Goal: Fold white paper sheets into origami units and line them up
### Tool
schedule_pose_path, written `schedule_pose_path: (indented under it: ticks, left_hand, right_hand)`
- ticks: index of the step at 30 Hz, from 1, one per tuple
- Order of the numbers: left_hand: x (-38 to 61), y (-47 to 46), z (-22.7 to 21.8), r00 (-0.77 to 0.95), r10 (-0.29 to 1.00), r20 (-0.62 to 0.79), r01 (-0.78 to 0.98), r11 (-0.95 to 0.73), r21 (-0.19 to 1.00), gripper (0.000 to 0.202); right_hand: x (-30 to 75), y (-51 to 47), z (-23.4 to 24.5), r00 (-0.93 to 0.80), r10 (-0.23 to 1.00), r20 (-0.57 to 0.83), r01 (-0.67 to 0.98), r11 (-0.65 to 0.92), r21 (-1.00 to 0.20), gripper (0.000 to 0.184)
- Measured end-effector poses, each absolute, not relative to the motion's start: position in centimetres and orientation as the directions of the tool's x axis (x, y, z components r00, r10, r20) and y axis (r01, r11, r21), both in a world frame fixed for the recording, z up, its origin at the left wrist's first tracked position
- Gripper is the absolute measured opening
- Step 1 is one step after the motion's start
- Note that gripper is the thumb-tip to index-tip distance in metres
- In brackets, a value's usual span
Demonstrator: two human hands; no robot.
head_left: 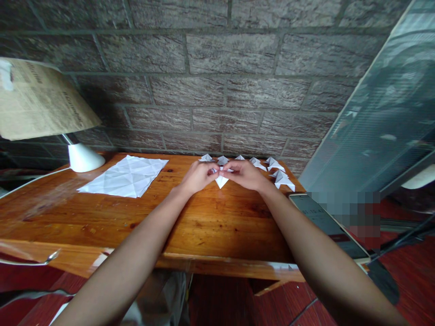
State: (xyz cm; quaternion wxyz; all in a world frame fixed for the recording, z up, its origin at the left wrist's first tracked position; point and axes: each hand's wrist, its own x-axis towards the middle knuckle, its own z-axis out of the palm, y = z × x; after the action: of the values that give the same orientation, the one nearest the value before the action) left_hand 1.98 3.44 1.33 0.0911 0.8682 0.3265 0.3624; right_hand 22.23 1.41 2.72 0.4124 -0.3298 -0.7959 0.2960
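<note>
Between my two hands, over the back middle of the wooden table, is a small piece of folded white paper [222, 181] with a point facing me. My left hand [200, 175] pinches it from the left with thumb and fingers. From the other side my right hand [246, 174] grips it the same way, the fingertips of both hands nearly meeting. The fingers cover its upper part. Just behind and right of my hands stand several folded paper pieces [273, 163] in a row, with one more paper piece [283, 179] nearer to me.
Creased white paper sheets [127, 176] lie stacked on the table [217, 226] at left. A lamp [84, 156] with a newsprint shade stands behind them. At the right edge lies a tablet or phone [329, 226]. A brick wall [204, 90] closes off the back.
</note>
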Motion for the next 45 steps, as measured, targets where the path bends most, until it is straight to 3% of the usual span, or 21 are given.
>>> schedule_pose_path:
  ticks: [6,14,23,34,45]
  left_hand:
    - [2.3,3.2,1.3,0.49,0.648,0.583,0.478,-0.759,0.442,0.019]
    - [2.7,3.4,1.0,0.418,0.666,0.618,0.413,-0.745,0.524,0.017]
    - [2.8,3.0,1.1,0.404,0.656,0.637,0.416,-0.753,0.511,0.021]
    - [2.9,3.0,1.2,0.452,0.633,0.628,0.412,-0.773,0.483,0.022]
    - [3.3,3.6,0.6,0.375,0.666,0.645,0.238,-0.741,0.628,0.019]
  right_hand:
    - [22.4,2.1,2.2,-0.366,0.792,0.488,0.354,0.604,-0.714,0.025]
    - [21.7,1.9,2.1,-0.285,0.812,0.51,0.296,0.58,-0.759,0.03]
    - [21.4,1.2,2.7,-0.365,0.816,0.448,0.172,0.532,-0.829,0.031]
    - [21.8,1.8,2.3,-0.317,0.8,0.509,0.256,0.589,-0.766,0.02]
    - [21.7,1.4,2.7,-0.203,0.82,0.535,0.395,0.568,-0.722,0.012]
